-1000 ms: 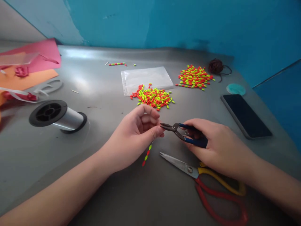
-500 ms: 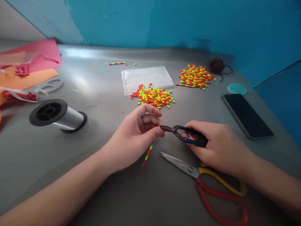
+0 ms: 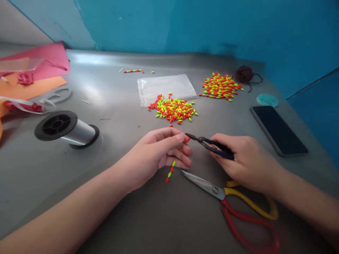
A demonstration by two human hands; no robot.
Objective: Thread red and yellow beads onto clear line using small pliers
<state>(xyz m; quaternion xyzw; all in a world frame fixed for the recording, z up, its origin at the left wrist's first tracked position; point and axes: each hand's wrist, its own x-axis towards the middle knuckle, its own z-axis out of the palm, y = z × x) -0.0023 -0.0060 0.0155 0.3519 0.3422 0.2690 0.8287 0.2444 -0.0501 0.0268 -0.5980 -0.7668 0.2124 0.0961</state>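
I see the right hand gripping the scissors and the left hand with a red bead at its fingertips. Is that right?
Not quite: the right hand holds blue-handled pliers, not the scissors, which lie on the table, as the head view shows. The left hand does have a red bead at its fingertips.

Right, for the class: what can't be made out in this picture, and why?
All in the head view:
Red bead: partly covered by the left hand.
Pliers: handle ends hidden in the grip of the right hand.
Short bead row: whatever joins it is too fine to see.
Scissors: yellow handle partly behind the right hand.
Teal disc: marks too small and blurred.
Pink paper: cut off by the left edge.
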